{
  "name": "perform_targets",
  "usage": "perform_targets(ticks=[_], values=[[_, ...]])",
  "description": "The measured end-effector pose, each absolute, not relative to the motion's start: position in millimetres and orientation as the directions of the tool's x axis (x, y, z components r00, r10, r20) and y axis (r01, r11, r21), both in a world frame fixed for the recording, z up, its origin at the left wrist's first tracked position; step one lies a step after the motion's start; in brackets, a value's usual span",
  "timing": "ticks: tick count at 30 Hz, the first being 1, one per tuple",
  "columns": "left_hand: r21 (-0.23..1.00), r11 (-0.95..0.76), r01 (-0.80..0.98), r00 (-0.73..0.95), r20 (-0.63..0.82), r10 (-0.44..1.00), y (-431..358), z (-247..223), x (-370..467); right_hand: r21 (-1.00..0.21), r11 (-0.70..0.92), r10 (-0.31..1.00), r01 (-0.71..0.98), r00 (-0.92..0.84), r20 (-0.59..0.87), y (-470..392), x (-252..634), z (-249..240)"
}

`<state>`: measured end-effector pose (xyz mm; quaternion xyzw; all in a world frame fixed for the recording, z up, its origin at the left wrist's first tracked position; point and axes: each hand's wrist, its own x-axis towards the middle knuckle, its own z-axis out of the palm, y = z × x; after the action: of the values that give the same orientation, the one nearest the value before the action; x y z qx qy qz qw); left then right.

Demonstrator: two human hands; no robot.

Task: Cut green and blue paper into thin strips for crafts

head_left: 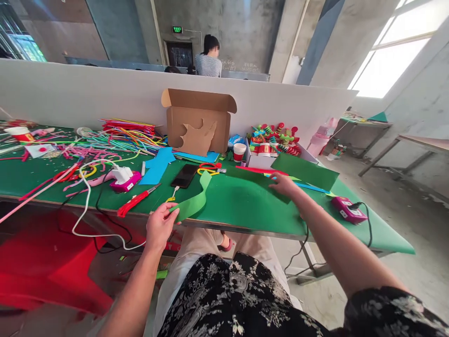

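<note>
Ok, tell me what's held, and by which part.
Left hand: green strip, by its near end. Right hand, at the dark sheet: can't tell.

Only one word is clear to me: EXIT, in the lower part of the lit green sign [177, 29] above the dark doorway [179, 55]. Pale handwriting [249, 66] runs along the far wall [242, 28] in two clusters, too small and faint for me to read. Nor can I make out the marks on the paper cup [19, 134] to my far left.
</note>
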<state>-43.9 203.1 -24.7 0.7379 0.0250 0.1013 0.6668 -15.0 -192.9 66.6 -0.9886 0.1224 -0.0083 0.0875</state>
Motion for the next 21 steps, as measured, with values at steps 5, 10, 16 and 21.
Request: perform_targets(ticks=[5,10,16,21], values=[[0.836,-0.416,-0.357,0.922,0.387,-0.013,194,-22,-46,-0.057,-0.998,-0.039,-0.023,0.955,0.293,-177,-14,75],[0.470,-0.454,-0.757,0.634,0.695,-0.338,165,0,-51,0.007,-0.697,0.681,0.717,0.658,0.321,-68,-43,36],[0.123,-0.407,-0.905,0.340,0.785,-0.517,179,9,-45,0.060,-0.777,0.595,0.627,0.700,0.395,-76,-45,6],[0.106,-0.499,-0.860,0.413,0.718,-0.560,201,-22,-26,0.054,-0.869,0.475,0.491,0.799,0.369,-124,-72,-4]])
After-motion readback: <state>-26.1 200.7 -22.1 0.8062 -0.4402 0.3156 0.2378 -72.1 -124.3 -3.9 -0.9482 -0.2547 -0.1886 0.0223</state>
